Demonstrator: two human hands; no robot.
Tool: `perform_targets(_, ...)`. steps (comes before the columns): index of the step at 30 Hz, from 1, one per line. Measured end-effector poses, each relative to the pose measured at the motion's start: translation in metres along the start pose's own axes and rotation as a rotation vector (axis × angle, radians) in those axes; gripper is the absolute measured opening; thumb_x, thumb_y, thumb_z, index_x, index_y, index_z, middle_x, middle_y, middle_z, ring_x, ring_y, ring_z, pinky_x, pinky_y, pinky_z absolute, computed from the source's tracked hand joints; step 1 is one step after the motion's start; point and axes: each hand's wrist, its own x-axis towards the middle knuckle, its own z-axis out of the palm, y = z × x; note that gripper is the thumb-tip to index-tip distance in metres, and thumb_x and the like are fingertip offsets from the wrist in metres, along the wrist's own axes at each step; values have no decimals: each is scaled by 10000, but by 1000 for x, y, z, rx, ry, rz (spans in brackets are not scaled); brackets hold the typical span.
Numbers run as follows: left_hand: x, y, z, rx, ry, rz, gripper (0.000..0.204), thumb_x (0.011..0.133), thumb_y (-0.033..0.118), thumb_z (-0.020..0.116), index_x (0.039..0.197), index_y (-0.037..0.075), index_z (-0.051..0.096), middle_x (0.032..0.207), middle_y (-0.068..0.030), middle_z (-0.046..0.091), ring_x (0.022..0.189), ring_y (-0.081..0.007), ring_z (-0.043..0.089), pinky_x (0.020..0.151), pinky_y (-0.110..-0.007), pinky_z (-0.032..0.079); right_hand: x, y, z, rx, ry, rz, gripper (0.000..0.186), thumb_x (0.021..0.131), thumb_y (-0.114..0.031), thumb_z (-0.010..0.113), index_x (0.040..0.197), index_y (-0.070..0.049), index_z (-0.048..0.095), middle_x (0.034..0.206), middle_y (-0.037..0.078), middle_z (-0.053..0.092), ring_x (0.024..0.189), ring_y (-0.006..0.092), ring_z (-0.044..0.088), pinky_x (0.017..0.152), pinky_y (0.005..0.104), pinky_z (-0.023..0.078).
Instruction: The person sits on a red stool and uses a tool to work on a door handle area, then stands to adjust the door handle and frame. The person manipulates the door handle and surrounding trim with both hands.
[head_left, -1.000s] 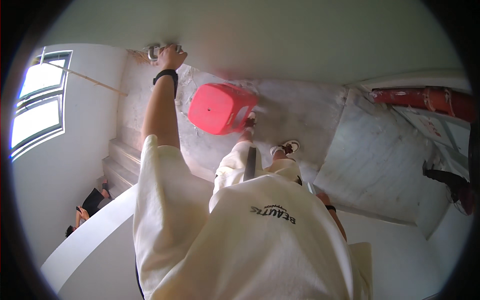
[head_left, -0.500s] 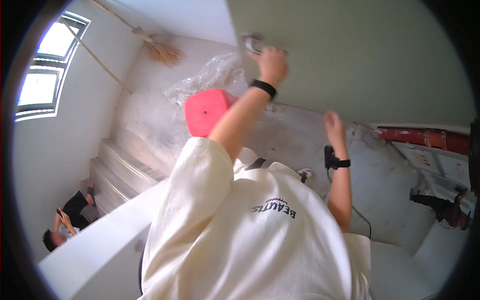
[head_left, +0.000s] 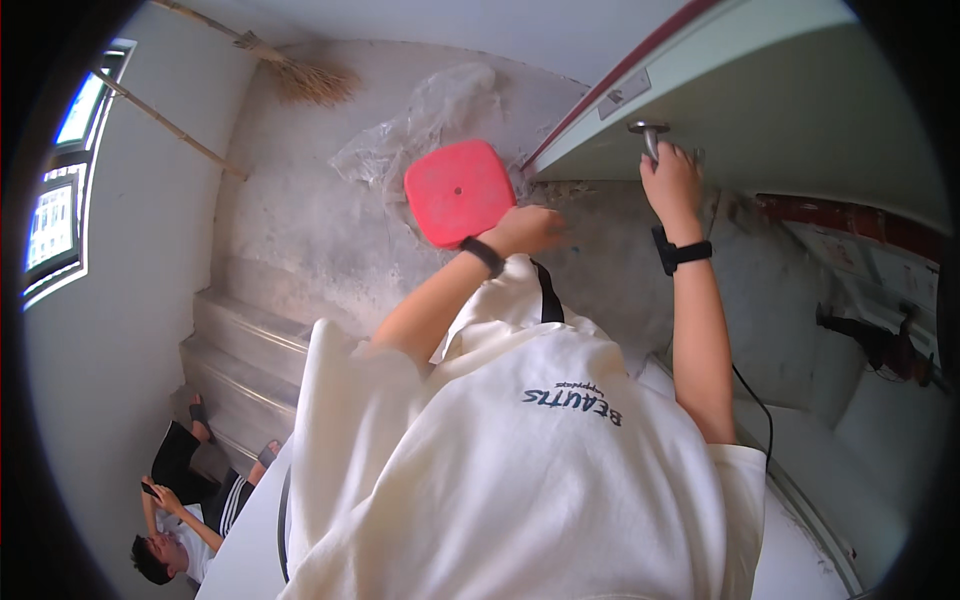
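Note:
At the upper right, my right hand (head_left: pixel 673 183) is closed round the metal door handle (head_left: pixel 650 136). The handle sits on a grey-green door (head_left: pixel 780 110), whose pale edge carries a metal lock plate (head_left: pixel 625 92) and a dark red strip. My left hand (head_left: pixel 525 230) is lower and further left, beside the near right corner of a red square stool (head_left: pixel 455 195). Its fingers stretch loosely to the right, the tips blurred, with nothing seen in them. Whether this hand touches the stool I cannot tell. A black band circles each wrist.
Crumpled clear plastic sheeting (head_left: pixel 430 120) lies behind the stool. A straw broom (head_left: pixel 305 80) and a bamboo pole (head_left: pixel 170 125) lean at the far left. Concrete steps (head_left: pixel 245 340) run down at left, where a person (head_left: pixel 180 530) sits holding a phone. A red pipe (head_left: pixel 850 212) lies right.
My left hand has let go of the handle and come down towards the stool. My right hand has risen and taken hold of the handle. The door has swung, showing its edge.

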Motion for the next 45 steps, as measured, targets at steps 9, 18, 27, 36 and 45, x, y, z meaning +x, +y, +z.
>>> perform_targets(9,-59,-33,-2,30,168,-298,245,732,289,537,888,112,606,851,-104,616,862,-277,579,722,-444,442,-133,33,-6,89,108,57,155,662,-132,606,731,-21,522,730,140,551,774,331,508,737,435,392)
perform_targets(18,-7,96,28,240,185,286,524,714,188,554,1214,172,402,1133,-144,482,1031,-284,487,821,-449,396,-297,71,-24,-66,66,488,361,696,-196,622,1023,-51,570,1050,167,549,1016,368,469,863,457,347)
perform_targets(27,105,315,172,947,-157,1304,364,709,47,489,1041,188,541,1007,-25,560,983,-203,515,935,-500,284,-416,81,-8,-68,224,1444,657,755,-242,555,1316,-93,249,1361,174,237,1267,314,214,960,580,225)
perform_targets(36,102,431,308,639,-122,1399,175,685,137,554,848,137,617,823,-30,605,875,-212,547,963,-553,188,-501,-99,83,746,198,1689,591,776,-264,578,1232,34,349,1220,238,417,1146,334,398,972,365,306)
perform_targets(45,127,533,400,513,-171,1451,334,811,395,491,759,82,595,773,-96,606,791,-291,556,854,-485,334,-484,-149,120,533,628,2052,301,764,-275,573,938,-29,574,832,160,612,839,294,580,731,359,450)
